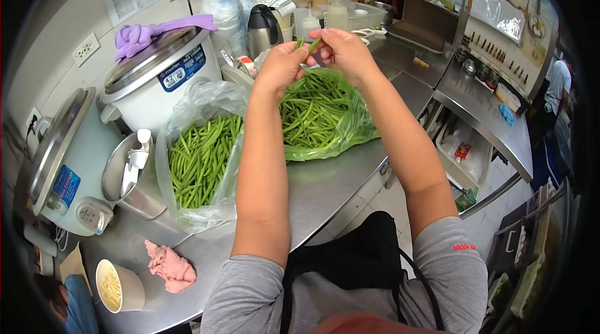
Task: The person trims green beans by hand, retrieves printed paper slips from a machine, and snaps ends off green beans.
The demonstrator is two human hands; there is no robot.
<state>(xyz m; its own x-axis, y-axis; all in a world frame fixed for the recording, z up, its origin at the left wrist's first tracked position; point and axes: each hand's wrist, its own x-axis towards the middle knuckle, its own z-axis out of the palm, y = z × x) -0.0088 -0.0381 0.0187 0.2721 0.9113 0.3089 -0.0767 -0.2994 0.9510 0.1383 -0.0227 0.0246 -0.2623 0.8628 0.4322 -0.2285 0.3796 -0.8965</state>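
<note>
Above the right-hand bag, my left hand [281,68] and my right hand [342,54] meet, fingertips pinched close together. A green bean [315,44] shows between my right fingertips, and a short green bean end [300,42] sticks up from my left fingers. Whether these are one bean or two pieces I cannot tell. Below my hands, a green-tinted plastic bag [357,126] lies open, full of green beans [312,112]. To its left stands a clear plastic bag [164,174] with more green beans [206,162], partly behind my left forearm.
Two rice cookers [150,78] [78,146] and a metal container [115,178] with white-handled utensils line the left side. A paper cup [131,287] and pink cloth [169,265] sit near the front. A thermal jug [262,33] stands behind. Another person [558,84] is far right.
</note>
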